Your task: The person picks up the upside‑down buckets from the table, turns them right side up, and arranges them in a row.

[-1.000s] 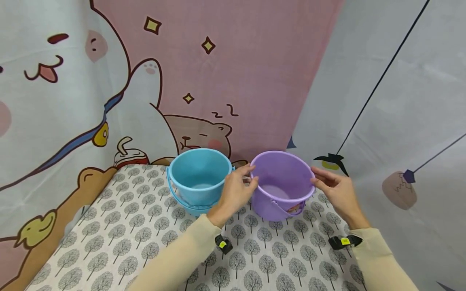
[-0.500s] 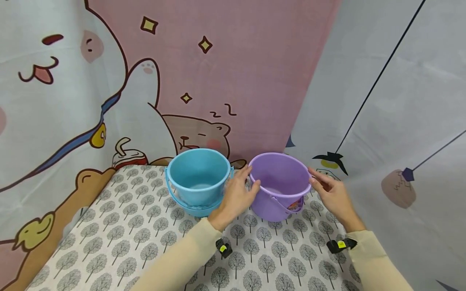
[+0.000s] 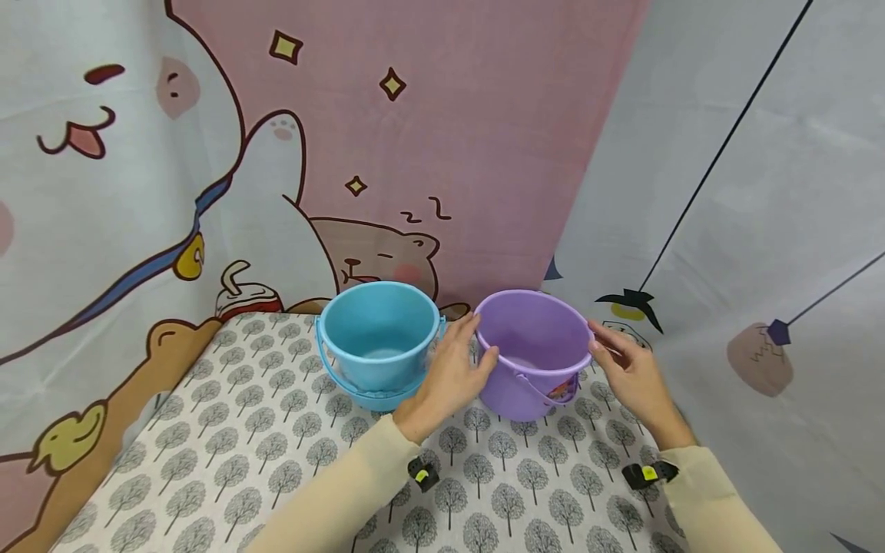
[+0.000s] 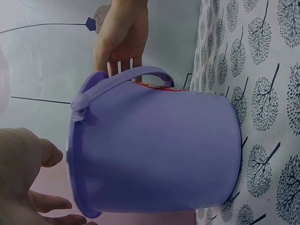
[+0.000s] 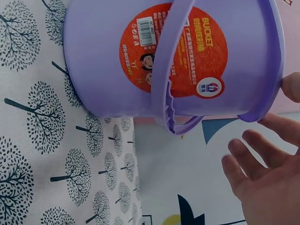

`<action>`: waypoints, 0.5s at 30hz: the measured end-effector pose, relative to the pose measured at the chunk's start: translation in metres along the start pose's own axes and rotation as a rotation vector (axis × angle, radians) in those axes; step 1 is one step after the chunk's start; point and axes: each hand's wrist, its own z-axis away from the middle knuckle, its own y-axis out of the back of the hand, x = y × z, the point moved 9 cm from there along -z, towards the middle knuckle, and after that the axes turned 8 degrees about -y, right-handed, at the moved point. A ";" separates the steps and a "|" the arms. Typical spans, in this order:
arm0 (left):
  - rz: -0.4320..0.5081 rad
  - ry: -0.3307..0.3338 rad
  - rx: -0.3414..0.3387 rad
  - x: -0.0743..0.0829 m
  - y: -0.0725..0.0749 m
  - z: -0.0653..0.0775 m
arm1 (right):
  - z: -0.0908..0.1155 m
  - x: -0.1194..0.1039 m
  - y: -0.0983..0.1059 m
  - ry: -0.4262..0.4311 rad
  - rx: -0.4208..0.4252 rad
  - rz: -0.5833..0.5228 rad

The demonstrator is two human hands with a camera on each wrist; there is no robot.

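A purple bucket (image 3: 525, 392) stands upright on the table, its handle hanging down on the near side. My left hand (image 3: 452, 365) is at its left rim, fingertips against the edge and thumb held apart from it; the left wrist view shows those fingers (image 4: 51, 202) fairly straight. On the other side, my right hand (image 3: 632, 376) has its thumb and index fingertip at the rim, while its other fingers (image 5: 248, 157) spread loosely off the wall. A round orange label (image 5: 201, 56) is on the bucket's right side. Just left of my left hand stands a blue bucket (image 3: 376, 376), partly covered by that hand.
A white cloth with a tree print covers the table (image 3: 276, 476). Behind it hangs a pink and white cartoon curtain (image 3: 470, 153), close to both buckets. A grey-white curtain (image 3: 747, 230) borders the right side.
The purple bucket's right rim has shifted slightly left, along with my right hand. My left thumb has moved off the rim. The blue bucket has stayed in place.
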 end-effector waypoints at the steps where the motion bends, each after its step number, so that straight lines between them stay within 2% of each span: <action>1: -0.009 -0.008 0.002 0.002 0.001 0.000 | 0.001 -0.001 0.000 0.008 0.007 0.014; 8: -0.057 -0.050 -0.014 0.016 0.012 0.003 | 0.006 -0.013 0.004 0.007 0.088 0.133; 15: -0.068 -0.126 -0.034 0.032 0.030 0.008 | 0.017 -0.036 0.006 0.086 0.146 0.187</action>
